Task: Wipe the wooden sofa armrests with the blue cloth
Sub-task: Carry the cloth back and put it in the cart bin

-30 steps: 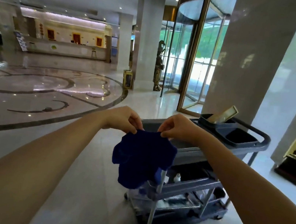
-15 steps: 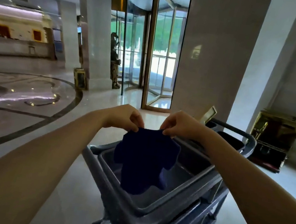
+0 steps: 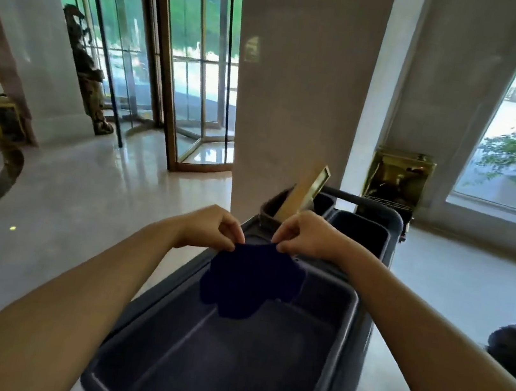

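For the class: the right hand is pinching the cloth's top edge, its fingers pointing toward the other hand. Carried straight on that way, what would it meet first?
Most likely the left hand, which pinches the same edge of the blue cloth just beside the right hand.

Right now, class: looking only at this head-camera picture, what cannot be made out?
- The sofa and its armrests: none in the head view.
- Blue cloth: its top edge is hidden where the left hand and right hand pinch it.
- Grey cart: its lower shelves are hidden under its own top tray.
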`<action>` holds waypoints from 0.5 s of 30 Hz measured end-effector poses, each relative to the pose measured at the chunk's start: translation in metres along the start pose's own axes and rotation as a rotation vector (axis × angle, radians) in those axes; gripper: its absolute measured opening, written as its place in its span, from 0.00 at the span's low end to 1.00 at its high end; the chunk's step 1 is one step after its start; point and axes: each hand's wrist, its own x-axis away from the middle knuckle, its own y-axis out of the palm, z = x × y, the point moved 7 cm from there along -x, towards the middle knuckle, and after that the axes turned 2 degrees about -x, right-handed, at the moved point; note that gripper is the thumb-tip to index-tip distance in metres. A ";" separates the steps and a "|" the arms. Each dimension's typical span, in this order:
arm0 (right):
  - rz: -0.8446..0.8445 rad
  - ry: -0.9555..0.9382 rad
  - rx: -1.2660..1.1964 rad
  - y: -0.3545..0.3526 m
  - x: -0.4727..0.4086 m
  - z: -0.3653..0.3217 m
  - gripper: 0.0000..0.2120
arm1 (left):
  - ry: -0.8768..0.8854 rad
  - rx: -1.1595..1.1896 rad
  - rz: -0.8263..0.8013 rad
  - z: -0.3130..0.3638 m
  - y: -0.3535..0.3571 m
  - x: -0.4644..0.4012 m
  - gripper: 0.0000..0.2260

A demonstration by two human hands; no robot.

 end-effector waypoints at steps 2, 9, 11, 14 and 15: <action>0.019 0.072 -0.021 0.011 -0.007 0.019 0.08 | 0.039 -0.007 -0.068 -0.012 0.006 -0.023 0.07; 0.101 0.370 -0.090 0.068 -0.008 0.082 0.05 | 0.181 -0.042 -0.331 -0.059 0.053 -0.080 0.08; 0.131 0.468 -0.118 0.089 -0.008 0.101 0.06 | 0.194 -0.053 -0.410 -0.078 0.070 -0.095 0.08; 0.163 0.545 -0.109 0.114 -0.003 0.122 0.07 | 0.194 -0.057 -0.461 -0.099 0.093 -0.109 0.08; 0.163 0.578 -0.126 0.124 -0.003 0.131 0.07 | 0.198 -0.056 -0.483 -0.107 0.102 -0.114 0.08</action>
